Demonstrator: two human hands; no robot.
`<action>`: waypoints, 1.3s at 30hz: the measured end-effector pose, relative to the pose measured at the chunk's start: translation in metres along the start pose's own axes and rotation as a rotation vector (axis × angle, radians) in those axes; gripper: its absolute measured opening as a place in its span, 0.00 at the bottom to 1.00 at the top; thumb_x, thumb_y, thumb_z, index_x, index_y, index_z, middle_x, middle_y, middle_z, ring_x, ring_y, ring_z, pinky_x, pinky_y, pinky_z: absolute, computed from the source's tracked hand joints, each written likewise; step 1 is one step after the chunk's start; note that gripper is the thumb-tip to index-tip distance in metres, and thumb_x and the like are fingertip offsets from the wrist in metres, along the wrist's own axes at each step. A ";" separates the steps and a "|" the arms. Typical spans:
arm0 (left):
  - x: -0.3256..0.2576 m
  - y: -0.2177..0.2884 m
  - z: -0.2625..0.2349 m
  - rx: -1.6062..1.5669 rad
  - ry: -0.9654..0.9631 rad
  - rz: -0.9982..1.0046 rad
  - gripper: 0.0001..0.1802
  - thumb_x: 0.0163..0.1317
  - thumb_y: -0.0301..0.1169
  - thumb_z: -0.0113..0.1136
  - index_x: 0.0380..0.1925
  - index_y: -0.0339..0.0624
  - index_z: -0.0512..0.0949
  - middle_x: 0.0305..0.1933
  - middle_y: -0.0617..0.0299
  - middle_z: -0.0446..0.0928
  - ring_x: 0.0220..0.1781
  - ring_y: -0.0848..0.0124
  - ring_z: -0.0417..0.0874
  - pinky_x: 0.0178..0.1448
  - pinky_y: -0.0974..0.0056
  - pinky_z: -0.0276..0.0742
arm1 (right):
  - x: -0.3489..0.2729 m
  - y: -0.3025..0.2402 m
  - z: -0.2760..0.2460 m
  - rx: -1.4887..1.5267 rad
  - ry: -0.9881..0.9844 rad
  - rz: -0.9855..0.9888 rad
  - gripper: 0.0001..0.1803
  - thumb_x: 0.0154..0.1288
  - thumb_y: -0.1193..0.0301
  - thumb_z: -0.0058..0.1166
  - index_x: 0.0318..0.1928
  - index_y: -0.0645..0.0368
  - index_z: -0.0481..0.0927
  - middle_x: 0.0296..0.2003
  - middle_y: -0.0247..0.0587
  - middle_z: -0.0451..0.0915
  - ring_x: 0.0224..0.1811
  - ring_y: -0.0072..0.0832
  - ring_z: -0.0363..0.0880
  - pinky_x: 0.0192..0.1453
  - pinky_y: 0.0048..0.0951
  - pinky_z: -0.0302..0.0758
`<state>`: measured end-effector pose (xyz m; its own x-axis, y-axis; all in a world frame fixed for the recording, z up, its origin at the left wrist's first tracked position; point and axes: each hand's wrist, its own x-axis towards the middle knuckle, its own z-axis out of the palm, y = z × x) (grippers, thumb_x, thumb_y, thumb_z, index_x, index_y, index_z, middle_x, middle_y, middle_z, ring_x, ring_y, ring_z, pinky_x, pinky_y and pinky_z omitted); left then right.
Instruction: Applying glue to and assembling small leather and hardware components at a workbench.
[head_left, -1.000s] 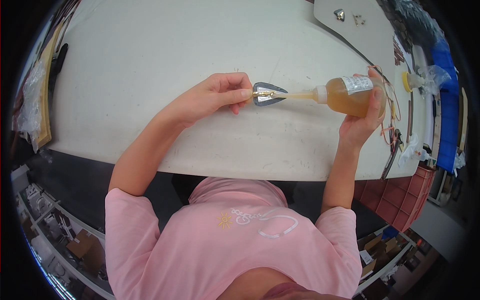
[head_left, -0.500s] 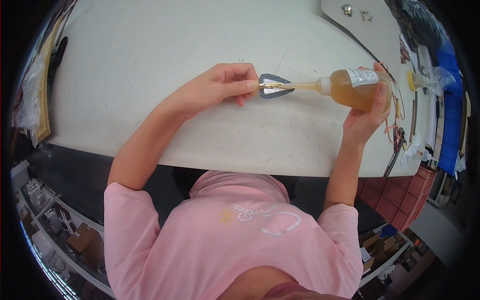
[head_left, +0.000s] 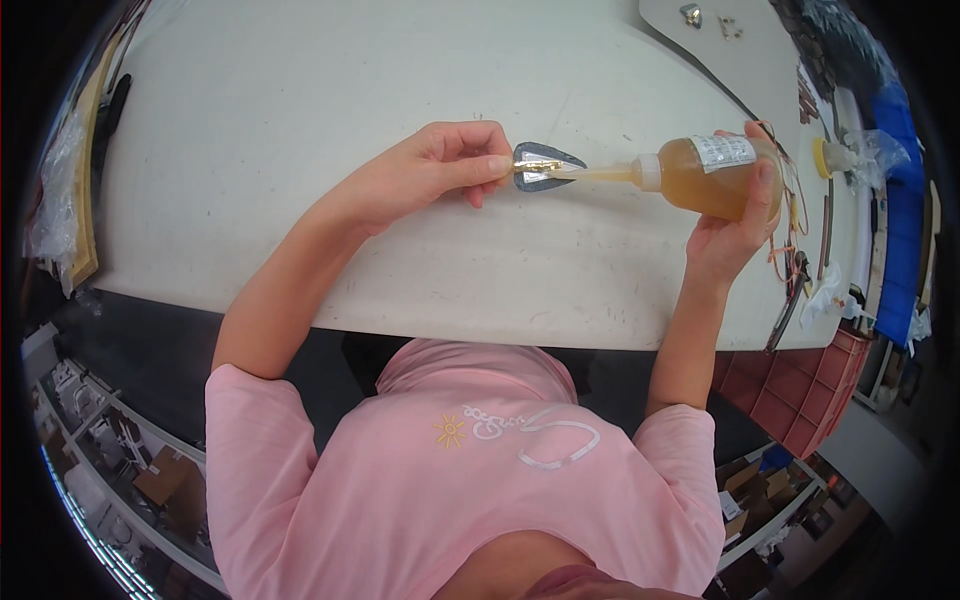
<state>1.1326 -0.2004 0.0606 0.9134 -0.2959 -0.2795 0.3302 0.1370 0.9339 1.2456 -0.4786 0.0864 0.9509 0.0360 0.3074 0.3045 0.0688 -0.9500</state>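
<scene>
My left hand (head_left: pixel 465 165) pinches the gold metal end of a small dark, teardrop-shaped piece (head_left: pixel 546 167) with a silvery patch and gold fitting on its face. The piece is held above the white table. Wrapped in my right hand (head_left: pixel 738 225) is a squeeze bottle (head_left: pixel 708 178) of amber liquid, tipped on its side with a white collar and a label. Its long thin nozzle (head_left: pixel 605 174) points left, and the tip lies at or just over the pointed end of the dark piece. Whether liquid is coming out cannot be made out.
A grey sheet (head_left: pixel 735 55) with small metal parts lies at the back right of the table (head_left: pixel 300 120). Cords, thin dark rods and a yellow-capped container (head_left: pixel 828 158) line the right side. A red crate (head_left: pixel 795 390) stands below the right front edge. Plastic wrap (head_left: pixel 62 200) hangs at the left.
The dark piece has shifted slightly up and its face has tilted a little. The nozzle tip now sits nearer its pointed end. Both hands keep their holds.
</scene>
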 end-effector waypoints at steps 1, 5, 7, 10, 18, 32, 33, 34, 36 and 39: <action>0.000 0.000 0.000 -0.005 0.005 -0.001 0.13 0.72 0.41 0.57 0.32 0.45 0.74 0.30 0.72 0.72 0.33 0.81 0.71 0.44 0.74 0.68 | 0.002 0.000 0.000 0.001 0.000 -0.003 0.29 0.72 0.55 0.52 0.62 0.67 0.72 0.59 0.47 0.75 0.57 0.37 0.80 0.57 0.36 0.83; 0.001 0.002 0.000 -0.013 0.015 -0.014 0.13 0.72 0.41 0.57 0.32 0.46 0.74 0.30 0.72 0.72 0.33 0.81 0.71 0.44 0.74 0.68 | 0.017 -0.005 -0.017 0.401 0.061 0.225 0.29 0.74 0.54 0.47 0.62 0.66 0.70 0.53 0.47 0.76 0.51 0.37 0.81 0.52 0.36 0.82; 0.001 0.004 0.000 -0.021 -0.008 -0.035 0.12 0.72 0.39 0.57 0.34 0.44 0.75 0.33 0.71 0.72 0.35 0.81 0.71 0.46 0.73 0.70 | 0.030 -0.005 -0.042 0.616 0.036 0.320 0.30 0.74 0.51 0.46 0.62 0.64 0.71 0.48 0.44 0.78 0.45 0.34 0.81 0.46 0.32 0.80; 0.004 0.007 0.000 -0.024 -0.033 -0.018 0.12 0.72 0.39 0.56 0.33 0.44 0.75 0.33 0.71 0.72 0.35 0.80 0.70 0.46 0.73 0.69 | 0.045 0.002 -0.085 0.979 -0.307 0.447 0.27 0.72 0.56 0.46 0.61 0.65 0.70 0.37 0.43 0.72 0.34 0.30 0.72 0.40 0.27 0.72; 0.000 0.007 0.005 -0.001 0.032 -0.050 0.11 0.72 0.38 0.56 0.32 0.45 0.74 0.32 0.71 0.72 0.34 0.79 0.70 0.47 0.71 0.69 | 0.044 -0.033 -0.121 0.690 0.187 0.174 0.23 0.70 0.68 0.51 0.62 0.62 0.68 0.50 0.49 0.76 0.54 0.41 0.75 0.58 0.37 0.75; 0.004 0.005 0.016 -0.090 0.205 -0.015 0.10 0.73 0.37 0.56 0.33 0.45 0.73 0.33 0.69 0.74 0.37 0.78 0.72 0.47 0.71 0.70 | 0.030 0.027 -0.136 -1.121 0.455 -0.458 0.28 0.60 0.68 0.68 0.58 0.58 0.69 0.43 0.45 0.80 0.43 0.36 0.80 0.50 0.37 0.76; 0.004 0.004 0.014 -0.089 0.209 -0.015 0.10 0.73 0.37 0.56 0.33 0.45 0.73 0.33 0.69 0.74 0.37 0.78 0.72 0.47 0.71 0.70 | 0.026 0.021 -0.130 -1.118 0.453 -0.458 0.28 0.60 0.68 0.68 0.58 0.58 0.69 0.43 0.45 0.80 0.43 0.36 0.80 0.50 0.37 0.76; 0.004 0.004 0.013 -0.101 0.216 0.006 0.09 0.74 0.35 0.54 0.34 0.46 0.73 0.34 0.69 0.75 0.36 0.79 0.73 0.46 0.71 0.71 | 0.020 0.009 -0.124 -1.044 0.316 -0.299 0.21 0.61 0.69 0.66 0.52 0.59 0.73 0.41 0.42 0.80 0.41 0.33 0.79 0.48 0.36 0.75; 0.005 0.003 0.011 -0.106 0.219 0.025 0.07 0.75 0.34 0.52 0.35 0.47 0.72 0.34 0.69 0.75 0.35 0.80 0.74 0.44 0.72 0.71 | 0.011 -0.009 -0.096 -0.850 0.040 -0.012 0.05 0.63 0.73 0.63 0.38 0.59 0.80 0.34 0.36 0.78 0.39 0.28 0.79 0.45 0.33 0.76; 0.004 0.008 0.013 -0.097 0.239 0.053 0.07 0.75 0.33 0.52 0.36 0.47 0.72 0.34 0.69 0.75 0.35 0.80 0.73 0.45 0.72 0.71 | -0.001 0.026 -0.085 -1.085 -0.135 -0.160 0.06 0.62 0.73 0.63 0.39 0.60 0.80 0.32 0.36 0.79 0.39 0.31 0.81 0.44 0.32 0.77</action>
<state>1.1357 -0.2133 0.0695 0.9564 -0.0563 -0.2865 0.2915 0.2397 0.9260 1.2574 -0.5618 0.0571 0.9023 0.2181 0.3719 0.3735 -0.8263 -0.4215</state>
